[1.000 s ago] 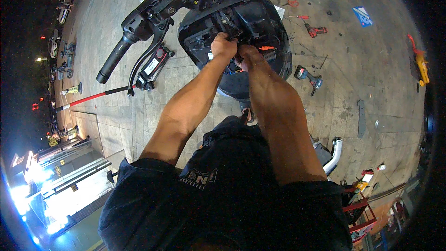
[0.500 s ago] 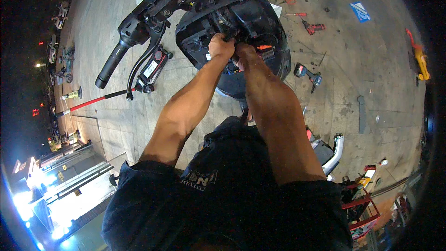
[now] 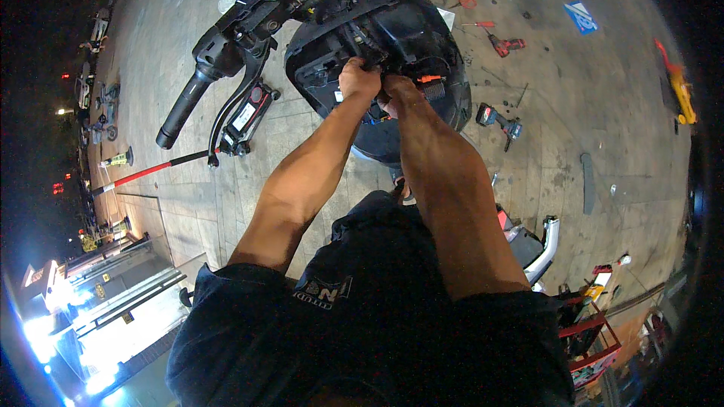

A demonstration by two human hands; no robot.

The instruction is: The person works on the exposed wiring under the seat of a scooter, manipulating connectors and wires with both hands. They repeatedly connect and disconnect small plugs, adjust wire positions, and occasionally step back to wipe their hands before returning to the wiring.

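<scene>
Left hand (image 3: 360, 81) and right hand (image 3: 397, 93) are close together in the black housing (image 3: 413, 26), upper centre; their grip I cannot tell; gentle force seems best.

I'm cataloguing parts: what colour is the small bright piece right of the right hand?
The small piece is orange, clearest in the head view.

A rounded black scooter shell (image 3: 411, 24) stands directly ahead, its inside exposed.
</scene>
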